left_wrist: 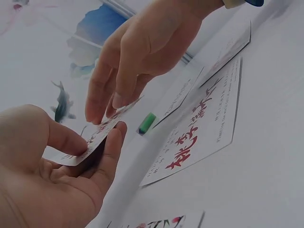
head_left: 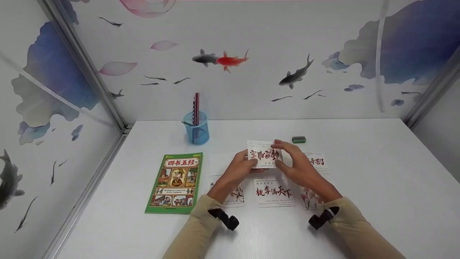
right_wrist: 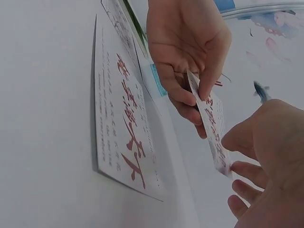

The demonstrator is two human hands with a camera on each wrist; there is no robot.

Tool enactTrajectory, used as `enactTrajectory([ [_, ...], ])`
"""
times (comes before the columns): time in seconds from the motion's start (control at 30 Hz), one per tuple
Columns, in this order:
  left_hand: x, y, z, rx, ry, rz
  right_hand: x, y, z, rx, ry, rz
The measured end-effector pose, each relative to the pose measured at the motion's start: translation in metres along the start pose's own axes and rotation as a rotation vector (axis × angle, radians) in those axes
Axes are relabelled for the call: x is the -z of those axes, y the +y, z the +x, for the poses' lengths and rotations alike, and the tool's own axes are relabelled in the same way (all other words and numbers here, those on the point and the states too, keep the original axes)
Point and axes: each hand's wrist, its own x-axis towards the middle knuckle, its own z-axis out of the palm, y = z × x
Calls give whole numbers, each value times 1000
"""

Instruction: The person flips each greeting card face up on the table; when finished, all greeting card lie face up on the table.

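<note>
A white card (head_left: 261, 153) with red brush lettering is held up over the middle of the table. My left hand (head_left: 240, 168) grips its left side, thumb on the lettered face and fingers underneath, as the left wrist view shows with the card (left_wrist: 95, 137) tilted. At the card's right edge, my right hand (head_left: 301, 169) holds it between thumb and fingertips. Below the hands lies another lettered card (head_left: 275, 193). Flower-pictured cards (head_left: 235, 198) (head_left: 312, 198) lie on both sides of it, partly covered by my arms. Behind my right hand shows a further lettered card (head_left: 318, 162).
A green-bordered book (head_left: 175, 183) lies at the left. Behind it stands a blue mesh pen cup (head_left: 197, 131) with pencils or sticks. A small green block (head_left: 298, 139) lies beyond my right hand. Printed panels (head_left: 258, 90) enclose the white table at the back and sides.
</note>
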Motion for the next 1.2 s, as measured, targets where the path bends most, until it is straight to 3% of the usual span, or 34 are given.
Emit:
enactTrajectory([
  [0.13, 3, -1, -1, 19, 18, -28, 1, 3, 0, -24, -14, -5],
  [0.33, 5, 1, -2, 23, 16, -153, 0, 2, 2, -60, 19, -22],
  [0.6, 5, 2, -2, -1, -39, -87, 3, 1, 1, -196, 10, 38],
  [0.9, 8, -3, 1, -27, 54, -57, 8, 4, 2, -231, 124, 12],
  [1.03, 9, -4, 1, -34, 114, -68, 9, 4, 2, -219, 118, 24],
  [1.2, 10, -3, 1, -40, 132, -99, 9, 5, 1, -209, 130, -9],
])
